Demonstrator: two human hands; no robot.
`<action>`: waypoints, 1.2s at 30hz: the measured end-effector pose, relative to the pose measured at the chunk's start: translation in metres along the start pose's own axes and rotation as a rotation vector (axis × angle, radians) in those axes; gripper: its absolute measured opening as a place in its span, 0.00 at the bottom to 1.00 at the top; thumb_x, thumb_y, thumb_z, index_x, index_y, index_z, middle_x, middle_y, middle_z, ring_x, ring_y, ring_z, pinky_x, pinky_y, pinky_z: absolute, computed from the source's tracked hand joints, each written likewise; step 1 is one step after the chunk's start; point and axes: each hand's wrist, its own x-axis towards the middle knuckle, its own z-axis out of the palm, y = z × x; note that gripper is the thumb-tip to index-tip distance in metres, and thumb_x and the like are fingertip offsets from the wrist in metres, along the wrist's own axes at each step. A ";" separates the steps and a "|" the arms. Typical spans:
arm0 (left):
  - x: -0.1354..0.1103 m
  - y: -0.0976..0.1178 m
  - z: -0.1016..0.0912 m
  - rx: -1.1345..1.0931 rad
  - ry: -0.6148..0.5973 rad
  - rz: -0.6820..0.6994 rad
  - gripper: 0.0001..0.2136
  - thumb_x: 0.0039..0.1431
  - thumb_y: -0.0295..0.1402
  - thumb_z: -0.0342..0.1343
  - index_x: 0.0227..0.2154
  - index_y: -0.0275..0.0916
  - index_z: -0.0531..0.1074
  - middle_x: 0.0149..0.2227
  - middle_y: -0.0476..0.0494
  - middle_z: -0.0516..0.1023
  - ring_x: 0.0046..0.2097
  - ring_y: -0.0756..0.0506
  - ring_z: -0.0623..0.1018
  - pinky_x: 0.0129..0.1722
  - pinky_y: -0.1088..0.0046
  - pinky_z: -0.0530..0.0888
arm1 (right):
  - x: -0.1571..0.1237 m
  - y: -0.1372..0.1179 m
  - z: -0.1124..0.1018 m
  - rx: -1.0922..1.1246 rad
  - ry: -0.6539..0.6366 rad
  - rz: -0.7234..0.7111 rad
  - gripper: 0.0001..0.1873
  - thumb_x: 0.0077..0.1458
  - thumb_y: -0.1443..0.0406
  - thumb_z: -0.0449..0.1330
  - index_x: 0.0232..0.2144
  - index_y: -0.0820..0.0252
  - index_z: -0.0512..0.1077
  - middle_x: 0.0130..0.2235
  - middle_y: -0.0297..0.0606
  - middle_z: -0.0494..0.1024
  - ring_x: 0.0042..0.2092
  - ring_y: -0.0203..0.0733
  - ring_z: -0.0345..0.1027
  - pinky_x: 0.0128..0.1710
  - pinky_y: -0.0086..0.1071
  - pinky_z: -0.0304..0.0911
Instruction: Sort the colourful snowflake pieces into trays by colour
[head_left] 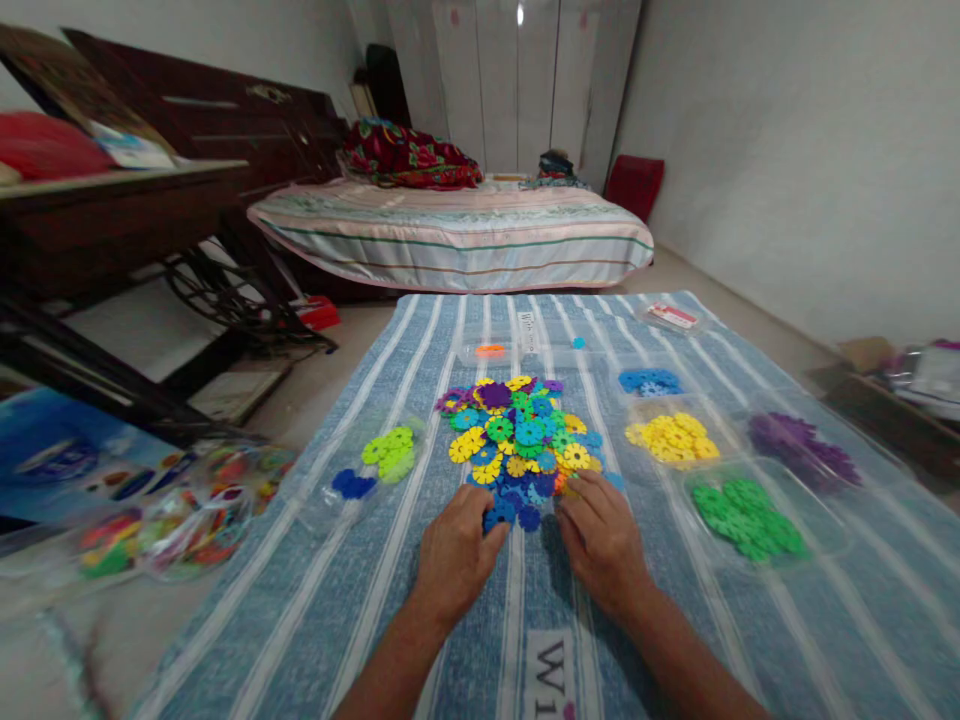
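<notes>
Pinching blue disc (499, 514): left hand (459, 548) | round, equal axes, flat face toward camera | right hand (601, 535): can't tell grip

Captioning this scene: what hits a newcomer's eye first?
Likely the heap of multicoloured discs on the striped cloth, with the left hand and right hand at its near edge. Next, the yellow discs and green discs to its right, then the red floral bundle on the bed beyond.

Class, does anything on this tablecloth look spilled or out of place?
Possibly the heap of mixed flower-shaped discs: it lies loose on the striped tablecloth, whereas the nearest clear tray at right holds only green discs.
</notes>
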 end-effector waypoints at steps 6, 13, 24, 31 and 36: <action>-0.001 0.000 0.000 -0.185 0.011 0.005 0.04 0.50 0.31 0.54 0.26 0.38 0.65 0.30 0.49 0.68 0.31 0.50 0.69 0.32 0.74 0.66 | 0.002 -0.012 0.003 0.064 -0.013 -0.015 0.08 0.54 0.71 0.53 0.36 0.60 0.71 0.41 0.45 0.73 0.51 0.47 0.62 0.49 0.48 0.64; -0.003 -0.003 0.003 -0.271 0.018 0.058 0.04 0.51 0.31 0.54 0.25 0.38 0.68 0.26 0.51 0.67 0.28 0.52 0.68 0.30 0.75 0.65 | 0.008 -0.028 0.010 0.117 -0.131 -0.060 0.14 0.52 0.70 0.54 0.42 0.61 0.70 0.44 0.47 0.72 0.54 0.50 0.58 0.50 0.49 0.62; -0.005 -0.007 0.007 -0.347 0.017 0.049 0.06 0.51 0.34 0.54 0.29 0.38 0.71 0.27 0.50 0.68 0.27 0.52 0.69 0.29 0.77 0.67 | 0.007 -0.032 0.013 0.291 -0.156 0.072 0.07 0.50 0.71 0.54 0.30 0.57 0.71 0.41 0.41 0.73 0.52 0.45 0.61 0.51 0.45 0.60; -0.003 -0.009 0.006 -0.371 0.018 0.028 0.09 0.53 0.37 0.51 0.27 0.38 0.72 0.26 0.50 0.69 0.27 0.52 0.69 0.28 0.77 0.66 | 0.045 0.004 -0.007 0.186 -0.040 0.064 0.05 0.50 0.69 0.55 0.27 0.56 0.69 0.37 0.39 0.74 0.46 0.42 0.65 0.49 0.41 0.62; -0.004 -0.010 0.009 -0.386 0.019 -0.002 0.06 0.52 0.32 0.51 0.25 0.38 0.70 0.26 0.50 0.69 0.27 0.52 0.69 0.29 0.77 0.66 | 0.088 0.060 -0.038 -0.248 0.365 0.178 0.07 0.52 0.66 0.53 0.34 0.61 0.70 0.36 0.44 0.74 0.43 0.47 0.65 0.45 0.45 0.61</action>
